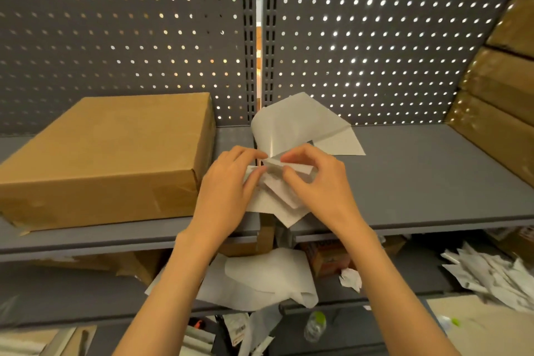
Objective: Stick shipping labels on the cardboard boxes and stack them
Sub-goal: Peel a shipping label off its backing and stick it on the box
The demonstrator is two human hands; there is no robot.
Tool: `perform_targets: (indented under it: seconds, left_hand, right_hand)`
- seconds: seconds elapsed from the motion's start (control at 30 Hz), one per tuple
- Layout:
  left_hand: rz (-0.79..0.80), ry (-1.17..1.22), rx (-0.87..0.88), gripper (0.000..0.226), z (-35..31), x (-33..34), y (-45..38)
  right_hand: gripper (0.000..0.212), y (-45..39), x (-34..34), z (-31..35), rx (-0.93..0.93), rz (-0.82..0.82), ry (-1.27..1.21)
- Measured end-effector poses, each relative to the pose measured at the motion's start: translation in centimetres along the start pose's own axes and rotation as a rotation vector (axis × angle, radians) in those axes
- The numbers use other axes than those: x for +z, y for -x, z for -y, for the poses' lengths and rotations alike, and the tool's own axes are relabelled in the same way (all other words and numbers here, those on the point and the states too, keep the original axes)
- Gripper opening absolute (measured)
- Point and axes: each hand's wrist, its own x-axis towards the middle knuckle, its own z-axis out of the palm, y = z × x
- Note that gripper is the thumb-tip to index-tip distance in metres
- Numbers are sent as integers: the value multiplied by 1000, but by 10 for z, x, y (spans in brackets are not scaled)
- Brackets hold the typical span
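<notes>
- While both hands pinch the label above the shelf edge, I judge peeling is under way: left hand grips backing, right hand lifts a corner.
- Next, I'd carry it left and press it flat onto the box.

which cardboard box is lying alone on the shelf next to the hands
The flat brown cardboard box left of the left hand. The other boxes are stacked at the far right.

Stockroom or packing area: grey pegboard-backed metal shelving, stacked cardboard boxes.
</notes>
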Motion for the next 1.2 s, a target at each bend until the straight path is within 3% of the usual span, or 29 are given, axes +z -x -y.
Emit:
perform_targets:
  seconds: [0.3,0.5,0.67,0.87,1.2]
  left_hand:
    - [-155,108,-6,31,-5,-17,-29]
    - [-224,12,15,16,-4,-24,-45]
    - [-179,16,32,8,-3,-30,-49]
    - [-152,172,16,7,1,-37,-52]
    - [-164,182,13,7,7,-42,-48]
  right_hand:
    - [8,-26,-10,28,-155,-124,-121]
    - [9,-35,-20,31,-162,-108,-232]
    - [23,-35,-25,27,-141,-8,-162]
    - [21,-40,-23,29,-144,-84,-154]
    - [25,-42,-14,28,-157,-126,-180]
